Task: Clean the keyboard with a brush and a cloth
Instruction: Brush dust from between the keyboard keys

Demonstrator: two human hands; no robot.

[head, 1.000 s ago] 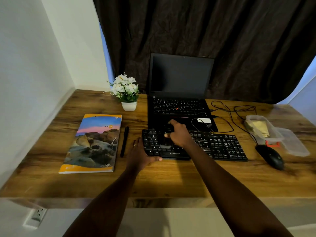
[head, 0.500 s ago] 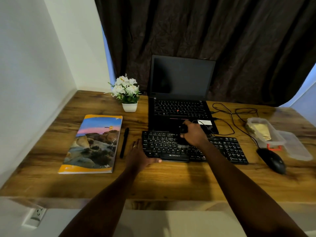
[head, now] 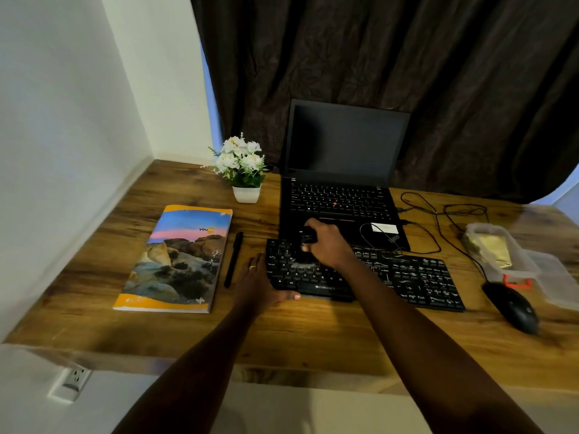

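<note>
Brush [head: 306, 238] in rt hand [head: 329, 245] over keyboard [head: 407, 277], lt hand [head: 260, 283] steadying edge.

Your two forearms come into the picture from the near edge, and both are bare as far as the frame shows: no sleeve, cuff, watch or strap shows on either one. Your left hand [head: 260, 285] wears one thin, light-coloured ring [head: 252, 267] on a finger; which finger it sits on is hard to tell. The thumbnail on that hand looks short and plain. Your right hand [head: 327, 245] shows no ring or band on the parts you can see, though its fingertips are blurred and partly hidden. No gloves cover either hand.
</note>
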